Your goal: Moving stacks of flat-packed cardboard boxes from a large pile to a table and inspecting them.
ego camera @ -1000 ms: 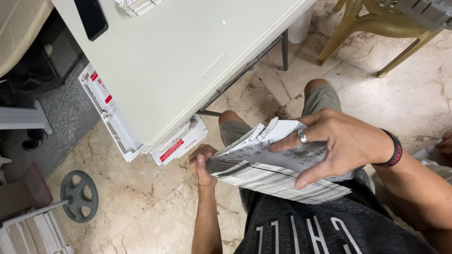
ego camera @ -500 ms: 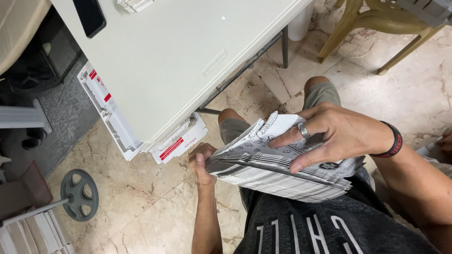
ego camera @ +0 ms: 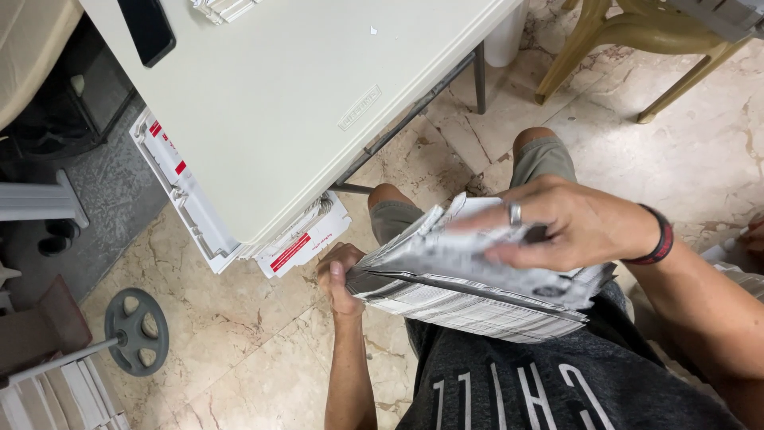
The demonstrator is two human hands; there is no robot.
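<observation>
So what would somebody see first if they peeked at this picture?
First, the thick stack of printed sheets in the middle, over the person's lap. The left hand pinches its left end, while the right hand, with a ring and a dark wristband, lies on top with fingers spread. Above them a pale table fills the upper left, with white boxes poking out beneath it on the marble floor.

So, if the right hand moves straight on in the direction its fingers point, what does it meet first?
Probably the left hand. The right hand lies on the stack of flat printed packets, fingers pointing left along it, toward the end that hand grips. Depth is unclear.
</observation>
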